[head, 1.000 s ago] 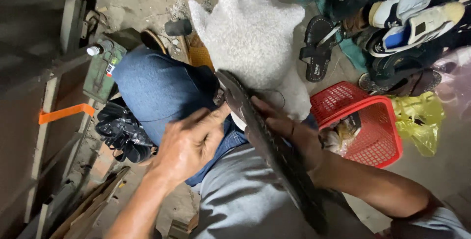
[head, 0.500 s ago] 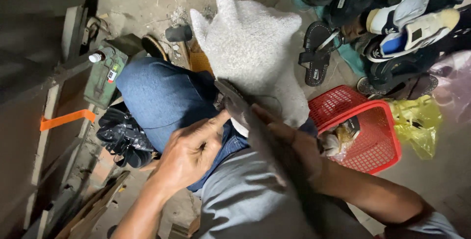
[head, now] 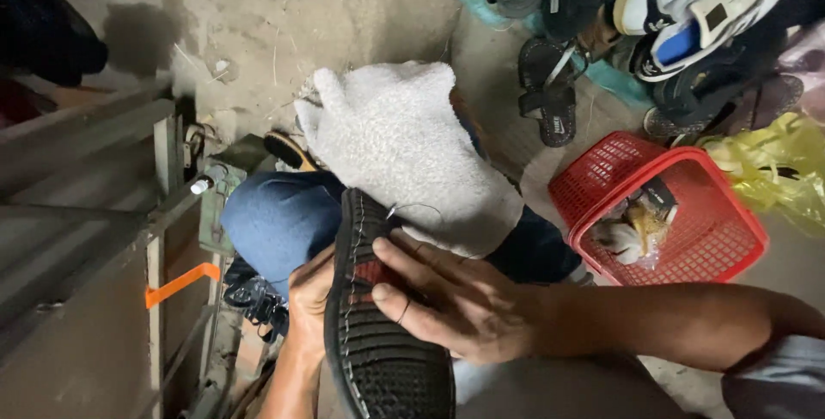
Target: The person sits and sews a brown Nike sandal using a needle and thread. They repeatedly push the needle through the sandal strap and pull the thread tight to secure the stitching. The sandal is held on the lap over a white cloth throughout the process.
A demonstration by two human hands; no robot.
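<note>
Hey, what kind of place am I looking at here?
Probably a small shoe-repair spot on a bare concrete floor. A heap of worn shoes and sandals lies nearby, and both hands, left hand and right hand, hold a black shoe sole-up.

Both hands [head: 447, 299] grip black shoe [head: 378, 342] over lap.
</note>
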